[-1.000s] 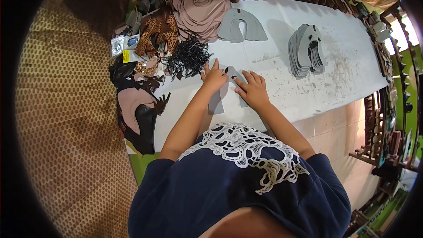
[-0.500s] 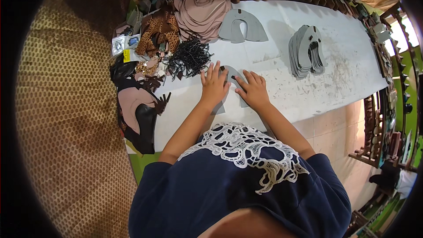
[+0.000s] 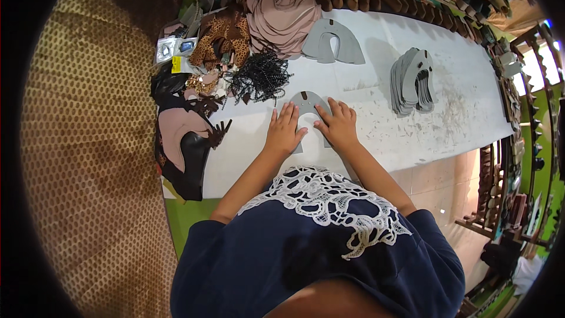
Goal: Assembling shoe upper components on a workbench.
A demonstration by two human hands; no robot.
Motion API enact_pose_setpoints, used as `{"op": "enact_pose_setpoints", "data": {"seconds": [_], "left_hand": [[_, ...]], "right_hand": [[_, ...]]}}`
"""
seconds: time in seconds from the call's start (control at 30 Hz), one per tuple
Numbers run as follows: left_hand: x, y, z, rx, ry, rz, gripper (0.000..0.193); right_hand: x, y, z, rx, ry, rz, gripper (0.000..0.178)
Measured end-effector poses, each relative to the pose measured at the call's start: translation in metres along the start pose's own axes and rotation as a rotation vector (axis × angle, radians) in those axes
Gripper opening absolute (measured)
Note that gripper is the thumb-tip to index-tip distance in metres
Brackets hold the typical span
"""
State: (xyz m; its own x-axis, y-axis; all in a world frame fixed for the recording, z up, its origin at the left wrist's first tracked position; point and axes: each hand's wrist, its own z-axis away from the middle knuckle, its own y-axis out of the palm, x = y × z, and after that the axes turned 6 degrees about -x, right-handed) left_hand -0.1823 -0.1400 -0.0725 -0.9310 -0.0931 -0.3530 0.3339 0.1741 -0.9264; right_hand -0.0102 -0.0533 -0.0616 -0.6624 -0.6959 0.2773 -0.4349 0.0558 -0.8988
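Observation:
A grey horseshoe-shaped shoe upper piece lies on the white tabletop in front of me, its curved end away from me. A small dark brown tab sits at the top of its curve. My left hand rests flat on its left arm, fingers stretched out. My right hand presses on its right side with fingers apart; the index fingertip covers a spot near the curve. Both hands are open, and what lies beneath the fingers is hidden.
A stack of grey uppers stands at the right. More grey pieces lie farther back, beside pink pieces. Black braided strips, leopard-print pieces and a black-and-pink piece crowd the left. Shoe lasts line the back.
My hands have shifted slightly down the grey upper, uncovering more of its top curve and the brown tab. The view has tilted a little.

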Motion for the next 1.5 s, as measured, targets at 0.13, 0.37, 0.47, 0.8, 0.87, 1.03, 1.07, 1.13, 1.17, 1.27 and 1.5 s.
{"op": "enact_pose_setpoints", "data": {"seconds": [0.13,0.37,0.47,0.8,0.87,1.03,1.07,1.13,1.17,1.27,1.5], "left_hand": [[0.003,-0.004,0.008,-0.048,0.061,0.045,0.064],[0.005,-0.014,0.016,-0.026,0.055,0.063,0.061],[0.01,-0.02,0.029,-0.039,0.04,0.106,0.056],[0.044,-0.045,0.083,-0.285,-0.243,0.083,0.039],[0.051,-0.046,0.094,-0.322,-0.297,0.044,0.039],[0.059,-0.042,0.109,-0.39,-0.333,-0.021,0.039],[0.06,-0.042,0.11,-0.394,-0.346,-0.024,0.039],[0.062,-0.042,0.109,-0.408,-0.347,0.02,0.039],[0.061,-0.043,0.109,-0.412,-0.357,0.017,0.039],[0.058,-0.044,0.109,-0.389,-0.368,0.032,0.038],[0.057,-0.048,0.108,-0.449,-0.328,0.078,0.036]], "right_hand": [[0.003,0.0,-0.003,0.064,0.035,0.084,0.047],[0.017,-0.008,0.002,0.068,0.014,0.066,0.042],[0.034,-0.015,0.013,0.132,0.008,-0.006,0.039],[0.068,0.011,-0.016,0.142,-0.215,-0.143,0.034],[0.086,0.022,-0.033,0.155,-0.294,-0.206,0.035],[0.135,0.067,-0.073,0.138,-0.475,-0.231,0.034],[0.145,0.073,-0.078,0.115,-0.526,-0.24,0.033],[0.157,0.081,-0.087,0.086,-0.583,-0.218,0.031],[0.162,0.082,-0.091,0.052,-0.627,-0.191,0.029],[0.163,0.091,-0.093,0.052,-0.632,-0.256,0.019],[0.147,0.083,-0.091,0.08,-0.501,-0.39,0.008]]}}
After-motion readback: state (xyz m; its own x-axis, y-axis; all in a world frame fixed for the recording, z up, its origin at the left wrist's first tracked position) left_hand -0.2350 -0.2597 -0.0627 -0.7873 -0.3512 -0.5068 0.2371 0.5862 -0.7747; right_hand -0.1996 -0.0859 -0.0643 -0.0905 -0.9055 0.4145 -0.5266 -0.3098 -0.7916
